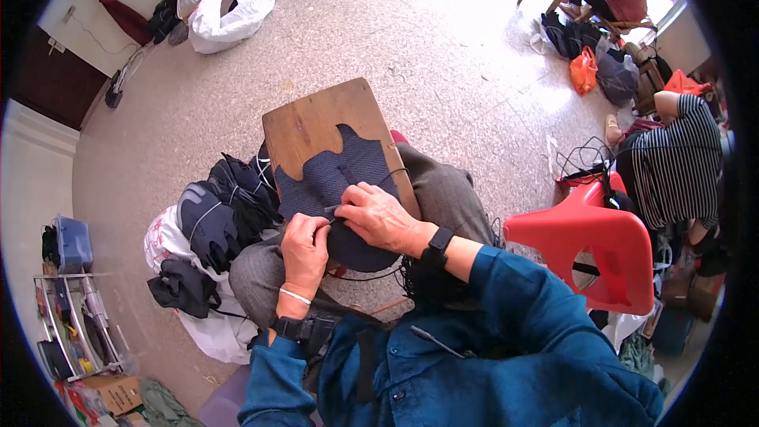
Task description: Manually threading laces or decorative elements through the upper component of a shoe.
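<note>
Left hand (303,247): fingers curled, thumb and forefinger tips drawn together on the near part of the dark cloth (328,177). Right hand (375,215): thumb and forefinger likewise pinched on the cloth, other fingers loosely bent; tips of both close together, with any small item between them too small to tell. Cloth lay on the wooden board (304,128), scalloped edge away from the body, over the lap between the knees. Left forearm was nearly upright in view, hand above a white bracelet (295,296); right forearm slanted from lower right, back of hand up, black watch (437,245) at wrist.
</note>
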Demonstrator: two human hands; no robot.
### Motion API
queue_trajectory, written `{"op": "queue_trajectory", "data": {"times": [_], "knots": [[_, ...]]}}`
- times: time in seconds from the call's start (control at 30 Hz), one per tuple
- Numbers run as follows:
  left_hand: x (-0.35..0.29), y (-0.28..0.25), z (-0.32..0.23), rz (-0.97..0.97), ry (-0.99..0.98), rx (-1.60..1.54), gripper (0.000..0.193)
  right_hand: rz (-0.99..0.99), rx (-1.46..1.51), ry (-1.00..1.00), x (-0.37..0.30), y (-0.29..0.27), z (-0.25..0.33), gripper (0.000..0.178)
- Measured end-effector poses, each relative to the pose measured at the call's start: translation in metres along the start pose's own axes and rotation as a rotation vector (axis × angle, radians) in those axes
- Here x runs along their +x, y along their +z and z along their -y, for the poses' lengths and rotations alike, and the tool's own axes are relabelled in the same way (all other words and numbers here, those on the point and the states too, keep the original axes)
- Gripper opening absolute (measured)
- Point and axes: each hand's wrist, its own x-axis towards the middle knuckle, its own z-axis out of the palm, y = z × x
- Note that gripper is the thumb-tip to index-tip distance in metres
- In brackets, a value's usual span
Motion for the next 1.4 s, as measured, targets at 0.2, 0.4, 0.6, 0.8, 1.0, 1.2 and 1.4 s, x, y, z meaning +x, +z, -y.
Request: {"op": "queue_trajectory", "data": {"times": [0.2, 0.4, 0.6, 0.8, 1.0, 1.2, 1.4], "knots": [[0.007, -0.003, 0.000, 0.050, 0.047, 0.060, 0.007, -0.053, 0.064, 0.031, -0.001, 0.005, -0.003, 0.024], [0.013, -0.003, 0.002, 0.127, -0.028, 0.021, 0.006, -0.042, 0.075, 0.043, -0.003, 0.006, -0.004, 0.028], [0.011, -0.005, -0.008, 0.063, 0.127, 0.168, 0.006, -0.033, 0.096, 0.035, -0.002, 0.003, -0.005, 0.031], [0.017, -0.005, -0.010, 0.164, 0.146, 0.342, 0.005, -0.011, 0.118, 0.060, -0.003, 0.003, -0.006, 0.033], [0.023, -0.008, -0.004, 0.256, -0.072, 0.138, 0.005, -0.018, 0.126, 0.061, -0.004, 0.006, -0.007, 0.032], [0.010, 0.000, -0.007, 0.113, -0.209, -0.030, 0.003, -0.057, 0.127, 0.037, -0.006, 0.008, -0.010, 0.032], [-0.002, 0.003, -0.006, -0.036, 0.132, 0.098, 0.009, -0.020, 0.140, 0.026, -0.005, 0.003, -0.011, 0.036]]}}
